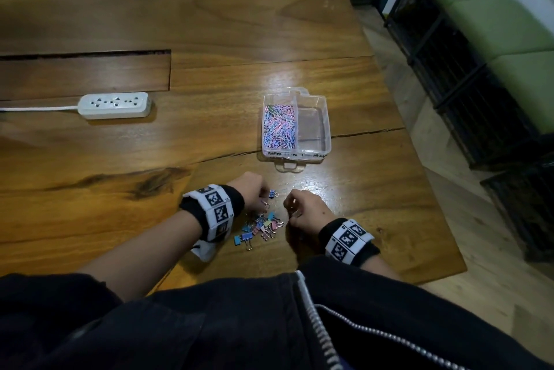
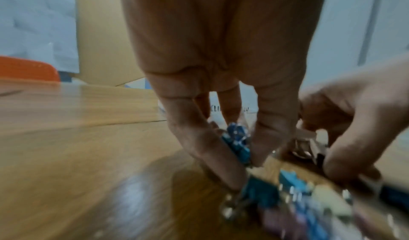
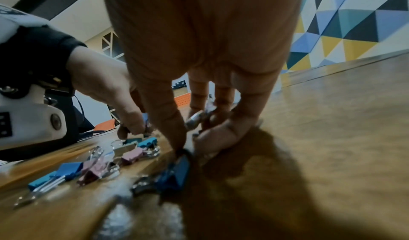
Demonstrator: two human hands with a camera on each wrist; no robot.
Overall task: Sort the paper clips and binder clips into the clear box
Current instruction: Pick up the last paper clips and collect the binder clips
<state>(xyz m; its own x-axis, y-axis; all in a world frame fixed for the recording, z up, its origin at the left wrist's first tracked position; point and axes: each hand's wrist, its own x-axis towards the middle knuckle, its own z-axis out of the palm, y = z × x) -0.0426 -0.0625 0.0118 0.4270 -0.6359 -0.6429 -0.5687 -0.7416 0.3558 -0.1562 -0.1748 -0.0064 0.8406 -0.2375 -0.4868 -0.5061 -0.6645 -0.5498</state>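
A clear box (image 1: 314,147) stands on the wooden table, its left compartment full of pink and blue paper clips (image 1: 280,126) and its right compartment bare. Nearer me lies a pile of coloured binder clips (image 1: 257,228). My left hand (image 1: 265,197) is over the pile's far end and pinches blue binder clips (image 2: 236,138) between thumb and fingers (image 2: 208,149). My right hand (image 1: 289,210), just right of the pile, has its fingers curled round a binder clip with silver handles (image 3: 197,119). Its thumb tip touches a dark blue binder clip (image 3: 177,173) on the table.
A white power strip (image 1: 115,105) with its cord lies at the left of the table (image 1: 209,24). A recessed panel (image 1: 84,72) sits behind it. The table's right edge drops to the floor, with black crates and green cushions (image 1: 494,24) beyond.
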